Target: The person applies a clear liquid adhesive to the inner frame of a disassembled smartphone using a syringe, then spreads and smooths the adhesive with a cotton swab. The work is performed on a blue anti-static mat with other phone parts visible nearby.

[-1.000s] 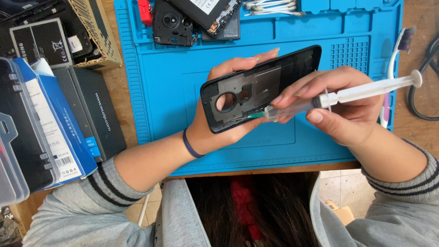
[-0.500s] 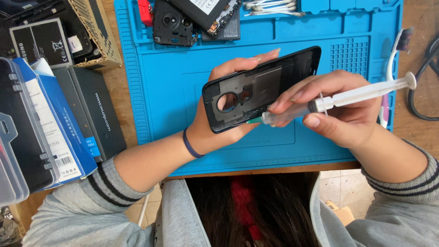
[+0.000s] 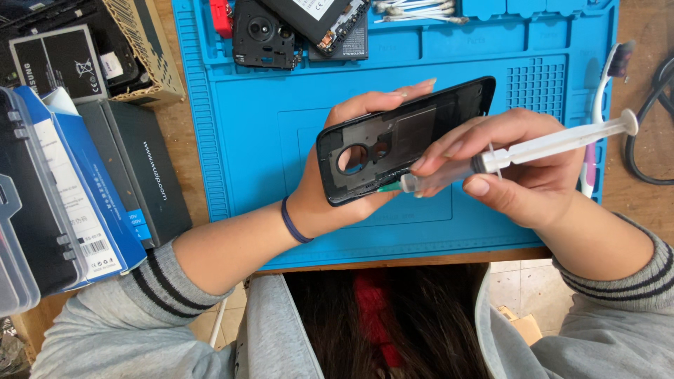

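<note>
Black phone back cover (image 3: 404, 144) slants up to the right, gripped in the left hand (image 3: 330, 189).
Right hand (image 3: 523, 172) pinches a clear syringe (image 3: 519, 151); its green tip touches the cover's lower edge.

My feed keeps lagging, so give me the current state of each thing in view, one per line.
Black plastic phone back cover: held up in the left hand, inner side showing, tilted.
Clear plastic syringe: gripped in the right hand, green tip at the cover's lower edge, plunger drawn out.
Blue silicone work mat: flat on the table.
Black phone parts: lying at the mat's top edge.
Cotton swabs: loose in the mat's top tray.
</note>
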